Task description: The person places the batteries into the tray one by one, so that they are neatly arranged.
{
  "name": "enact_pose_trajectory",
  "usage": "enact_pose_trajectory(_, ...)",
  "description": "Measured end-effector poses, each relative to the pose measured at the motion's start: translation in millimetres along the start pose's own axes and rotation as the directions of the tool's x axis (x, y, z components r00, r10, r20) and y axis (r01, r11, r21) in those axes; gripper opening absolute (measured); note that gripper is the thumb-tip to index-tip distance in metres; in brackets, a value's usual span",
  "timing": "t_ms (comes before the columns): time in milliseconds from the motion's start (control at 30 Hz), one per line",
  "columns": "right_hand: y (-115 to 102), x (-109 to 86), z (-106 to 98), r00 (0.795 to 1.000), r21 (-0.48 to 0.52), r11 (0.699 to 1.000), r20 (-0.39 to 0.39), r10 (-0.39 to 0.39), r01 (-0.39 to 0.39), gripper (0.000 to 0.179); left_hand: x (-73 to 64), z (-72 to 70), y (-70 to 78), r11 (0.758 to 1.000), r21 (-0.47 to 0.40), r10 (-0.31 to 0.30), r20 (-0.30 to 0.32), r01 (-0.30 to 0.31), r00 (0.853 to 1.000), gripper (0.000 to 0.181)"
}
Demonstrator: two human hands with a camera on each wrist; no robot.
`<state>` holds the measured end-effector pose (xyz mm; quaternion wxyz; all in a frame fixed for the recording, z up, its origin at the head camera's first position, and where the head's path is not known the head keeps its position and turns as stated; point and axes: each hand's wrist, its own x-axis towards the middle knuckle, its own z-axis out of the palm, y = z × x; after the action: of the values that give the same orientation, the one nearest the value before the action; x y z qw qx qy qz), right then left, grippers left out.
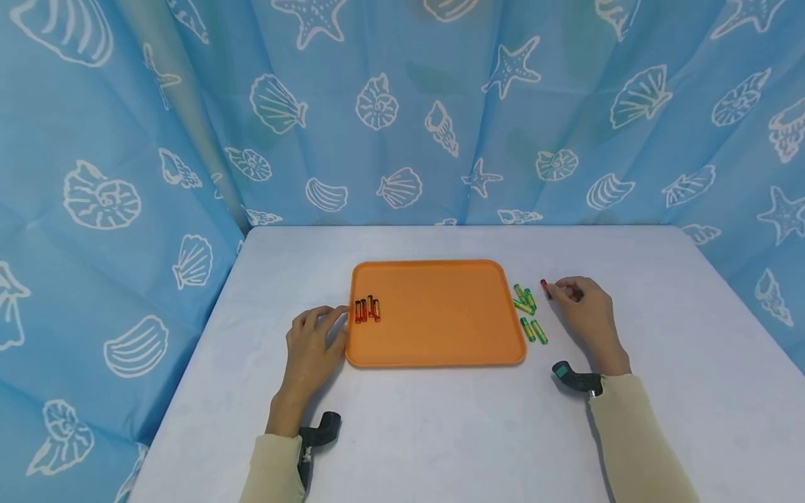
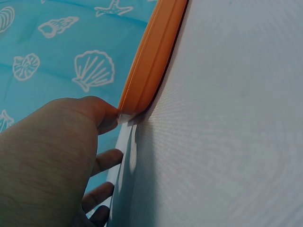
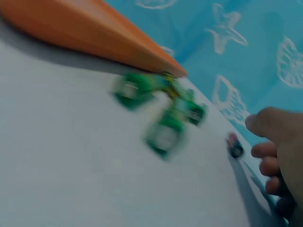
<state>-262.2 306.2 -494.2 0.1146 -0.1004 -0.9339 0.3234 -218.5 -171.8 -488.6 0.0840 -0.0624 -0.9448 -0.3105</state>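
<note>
An orange tray (image 1: 440, 314) lies on the white table. Inside it, near the left rim, several red-and-black batteries (image 1: 367, 309) lie side by side. My left hand (image 1: 317, 346) touches the tray's left rim with fingertips and thumb, the other fingers loosely spread. In the left wrist view the thumb meets the orange rim (image 2: 147, 61). Just right of the tray lie several green batteries (image 1: 528, 311), blurred in the right wrist view. My right hand (image 1: 585, 304) is at a single red battery (image 1: 545, 288); in the right wrist view a small gap separates thumb and battery (image 3: 234, 145).
A blue curtain (image 1: 402, 126) with white shell and starfish prints hangs behind the table and along its sides. Dark wrist-worn devices (image 1: 321, 429) sit at both sleeves. The white tabletop (image 1: 440, 433) extends in front of the tray.
</note>
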Motion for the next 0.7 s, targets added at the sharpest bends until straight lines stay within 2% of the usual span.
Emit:
enact_pose_trajectory(133, 5.2, 2.3, -4.5, 1.000, -0.005, 1.000, 0.022, -0.018, 0.018, 0.045, 0.8, -1.2, 1.7, 1.000, 0.003, -0.008, 0.009, 0.008, 1.000, 0.039)
enact_pose_trajectory(300, 6.3, 2.6, -2.8, 0.992, -0.020, 0.995, 0.091, -0.091, 0.093, 0.040, 1.2, -2.4, 2.5, 1.000, 0.004, -0.006, 0.011, 0.006, 1.000, 0.039)
enact_pose_trajectory(400, 6.4, 1.9, -0.5, 0.989, -0.037, 0.991, 0.070, -0.128, 0.131, 0.029, 1.0, -2.4, 2.6, 1.000, 0.004, -0.005, 0.013, 0.005, 1.000, 0.039)
enact_pose_trajectory(467, 6.1, 1.3, 0.8, 0.989, -0.040, 0.989, 0.045, -0.143, 0.145, 0.029, 0.6, -2.0, 2.1, 1.000, 0.003, -0.006, 0.016, 0.006, 1.000, 0.039)
enact_pose_trajectory(567, 5.8, 1.2, 1.5, 0.990, -0.039, 0.989, 0.026, -0.140, 0.140, 0.033, -0.1, -1.7, 1.8, 1.000, -0.004, -0.008, 0.016, 0.008, 1.000, 0.039)
enact_pose_trajectory(700, 5.8, 1.0, 0.5, 0.996, -0.041, 0.995, 0.029, -0.085, 0.086, 0.036, -0.6, -1.4, 2.2, 1.000, -0.003, -0.010, 0.018, 0.010, 1.000, 0.039)
